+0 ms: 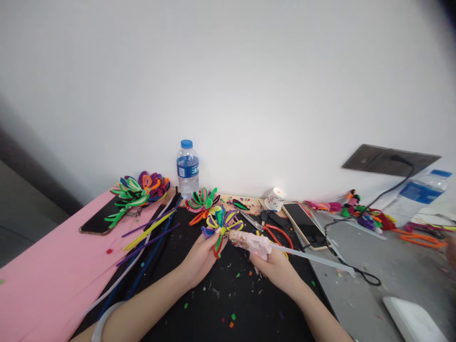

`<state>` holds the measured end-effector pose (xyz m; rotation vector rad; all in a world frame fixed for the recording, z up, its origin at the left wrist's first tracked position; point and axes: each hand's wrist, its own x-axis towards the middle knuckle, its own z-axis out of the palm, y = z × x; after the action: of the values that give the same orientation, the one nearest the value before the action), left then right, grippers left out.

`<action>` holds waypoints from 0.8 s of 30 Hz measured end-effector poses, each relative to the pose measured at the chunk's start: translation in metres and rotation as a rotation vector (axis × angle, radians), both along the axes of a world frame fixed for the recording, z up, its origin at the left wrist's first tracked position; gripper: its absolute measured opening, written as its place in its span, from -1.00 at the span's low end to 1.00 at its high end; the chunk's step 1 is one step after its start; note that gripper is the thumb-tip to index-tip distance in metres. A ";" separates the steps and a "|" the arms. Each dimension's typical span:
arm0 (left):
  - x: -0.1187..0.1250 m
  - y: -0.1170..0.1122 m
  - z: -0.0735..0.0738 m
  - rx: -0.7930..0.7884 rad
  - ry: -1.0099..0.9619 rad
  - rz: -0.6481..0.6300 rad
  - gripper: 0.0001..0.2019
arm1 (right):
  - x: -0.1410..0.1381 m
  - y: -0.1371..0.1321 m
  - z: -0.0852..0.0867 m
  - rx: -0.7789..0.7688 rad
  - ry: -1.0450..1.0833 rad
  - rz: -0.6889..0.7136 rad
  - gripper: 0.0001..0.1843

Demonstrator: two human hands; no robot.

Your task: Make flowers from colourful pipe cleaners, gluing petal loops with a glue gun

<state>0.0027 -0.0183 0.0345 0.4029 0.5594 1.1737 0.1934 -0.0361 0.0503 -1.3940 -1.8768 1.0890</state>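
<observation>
My left hand (204,256) is closed around the base of a pipe-cleaner flower (223,222) with purple, yellow, green and red looped petals. In my right hand (276,270) is a pale pink hot glue gun (251,242), its tip against or very near the flower's right side; I cannot tell if they touch. A long translucent glue stick (309,256) juts from the back of the gun. Just behind the held flower stands a pink and green pipe-cleaner flower (203,202). Red-handled scissors (278,236) lie beyond the glue gun.
Loose pipe cleaners (151,230) and a phone (101,217) under more flowers (140,190) lie left. A water bottle (187,171) and paper cup (275,199) stand by the wall. Another phone (304,223), a black cable (342,263) and a second bottle (420,194) are right.
</observation>
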 end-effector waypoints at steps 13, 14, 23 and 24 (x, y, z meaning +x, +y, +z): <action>0.002 -0.001 -0.006 0.036 0.084 0.024 -0.66 | 0.001 -0.001 -0.001 0.108 -0.052 0.041 -0.57; 0.003 -0.001 -0.008 0.056 0.102 0.034 -0.67 | 0.001 -0.001 0.000 0.119 -0.055 0.044 -0.57; -0.004 0.001 -0.018 0.150 0.360 0.153 -0.67 | 0.000 -0.001 0.002 0.123 -0.071 0.057 -0.56; -0.004 0.001 -0.017 0.155 0.375 0.158 -0.66 | 0.001 -0.001 0.001 0.116 -0.086 0.049 -0.57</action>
<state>-0.0015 -0.0173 0.0174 0.7306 0.8389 1.3065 0.1942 -0.0368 0.0516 -1.3552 -2.0113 0.9405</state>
